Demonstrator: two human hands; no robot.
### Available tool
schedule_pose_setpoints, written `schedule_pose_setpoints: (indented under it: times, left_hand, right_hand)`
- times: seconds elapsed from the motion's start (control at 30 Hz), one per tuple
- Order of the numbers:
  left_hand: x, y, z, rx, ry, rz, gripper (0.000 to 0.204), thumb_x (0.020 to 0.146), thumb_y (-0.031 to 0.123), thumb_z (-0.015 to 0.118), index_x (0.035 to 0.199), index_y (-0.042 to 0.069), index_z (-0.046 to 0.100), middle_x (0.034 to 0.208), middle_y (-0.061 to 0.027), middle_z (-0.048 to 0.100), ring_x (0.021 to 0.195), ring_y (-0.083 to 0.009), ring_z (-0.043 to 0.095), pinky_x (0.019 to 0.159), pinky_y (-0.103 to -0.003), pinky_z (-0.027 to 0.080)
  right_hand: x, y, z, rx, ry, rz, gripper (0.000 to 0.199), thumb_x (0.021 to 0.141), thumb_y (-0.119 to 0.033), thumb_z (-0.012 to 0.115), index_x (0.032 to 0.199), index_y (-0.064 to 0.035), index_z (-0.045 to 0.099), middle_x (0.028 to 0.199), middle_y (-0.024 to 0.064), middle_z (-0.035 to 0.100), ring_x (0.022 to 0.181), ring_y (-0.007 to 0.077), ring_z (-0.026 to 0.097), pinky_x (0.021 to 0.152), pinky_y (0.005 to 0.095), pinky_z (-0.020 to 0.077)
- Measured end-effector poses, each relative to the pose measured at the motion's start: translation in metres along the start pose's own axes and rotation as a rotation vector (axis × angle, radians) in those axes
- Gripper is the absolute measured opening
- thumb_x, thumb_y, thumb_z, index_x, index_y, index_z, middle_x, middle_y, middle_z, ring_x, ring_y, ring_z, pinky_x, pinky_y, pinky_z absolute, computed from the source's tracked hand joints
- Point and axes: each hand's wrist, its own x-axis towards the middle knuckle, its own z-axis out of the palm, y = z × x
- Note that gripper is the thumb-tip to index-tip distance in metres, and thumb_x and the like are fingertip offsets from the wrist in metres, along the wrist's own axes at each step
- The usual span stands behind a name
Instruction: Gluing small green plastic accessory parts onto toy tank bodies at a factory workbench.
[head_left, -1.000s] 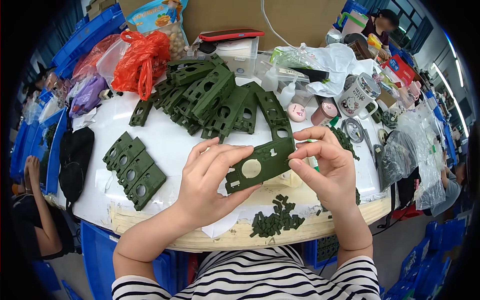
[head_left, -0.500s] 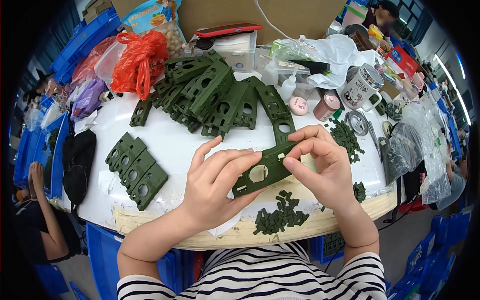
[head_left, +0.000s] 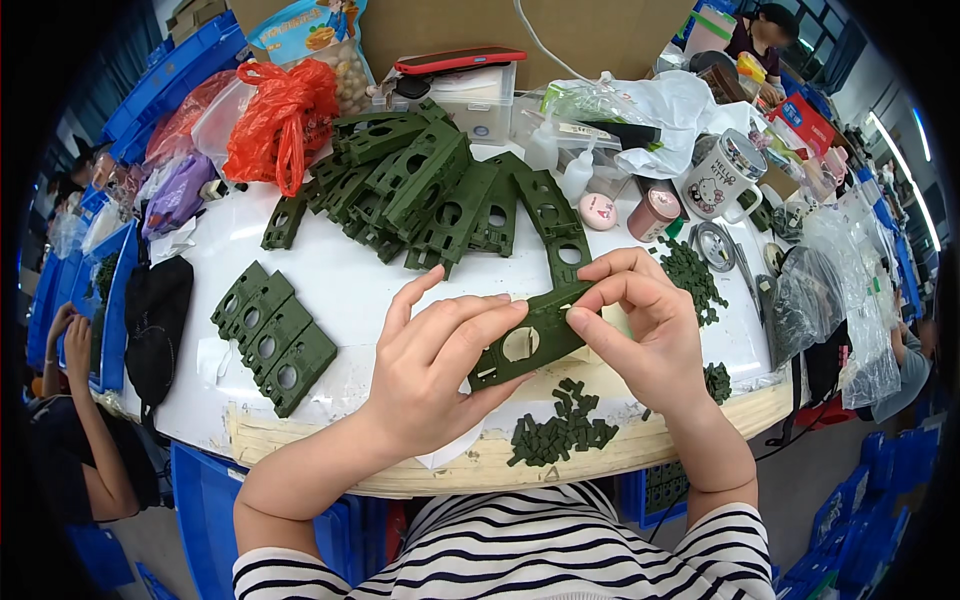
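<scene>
Green plate (head_left: 530, 340) sat lower & closer vs 1 s ago; left hand (head_left: 435, 375) and right hand (head_left: 640, 335) pinched it, prob. fitting a small piece.

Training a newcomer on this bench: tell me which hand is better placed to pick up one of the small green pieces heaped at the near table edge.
Right. The right hand only pinches the flat green plastic plate at one end, while the left hand supports it from beneath, and the heap of small green pieces lies nearer.

A white-topped round table (head_left: 330, 290) with a worn pale edge fills the middle; blue plastic crates (head_left: 160, 85) line the left side and stand below it, a brown cardboard panel (head_left: 600, 30) rises behind, and strip lights (head_left: 893, 150) glow at right
</scene>
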Motion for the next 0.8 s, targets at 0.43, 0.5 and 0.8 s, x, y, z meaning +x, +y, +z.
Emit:
schedule_pose_setpoints:
  times: [0.43,0.5,0.8]
  left_hand:
    - [-0.0003,0.0018,-0.0011,0.016,0.005,0.034,0.055,0.062,0.018,0.085,0.109,0.005,0.060,0.099,-0.0069,0.067,0.092,-0.0197,0.065,0.102,-0.054,0.034]
    - [-0.0001,0.0020,-0.0017,0.017,0.011,0.043,0.054,0.063,0.018,0.085,0.109,0.005,0.060,0.099,-0.0070,0.067,0.092,-0.0197,0.065,0.102,-0.055,0.034]
    - [0.0005,0.0006,-0.0023,-0.009,0.003,0.045,0.054,0.063,0.019,0.086,0.108,0.005,0.060,0.099,-0.0067,0.067,0.091,-0.0200,0.066,0.103,-0.055,0.033]
  right_hand:
    - [-0.0005,0.0005,0.0026,-0.055,0.034,-0.079,0.009,0.075,-0.005,0.071,0.076,-0.0014,0.063,0.100,0.0118,0.057,0.096,0.0184,0.056,0.087,0.0297,0.0419]
    - [-0.0006,0.0000,0.0024,-0.039,0.031,-0.081,0.010,0.075,-0.005,0.072,0.076,-0.0015,0.062,0.100,0.0117,0.057,0.096,0.0182,0.056,0.086,0.0296,0.0420]
    - [-0.0024,0.0006,0.0004,-0.049,0.011,-0.106,0.010,0.077,-0.004,0.070,0.075,-0.0019,0.060,0.098,0.0118,0.057,0.096,0.0178,0.056,0.087,0.0299,0.0415]
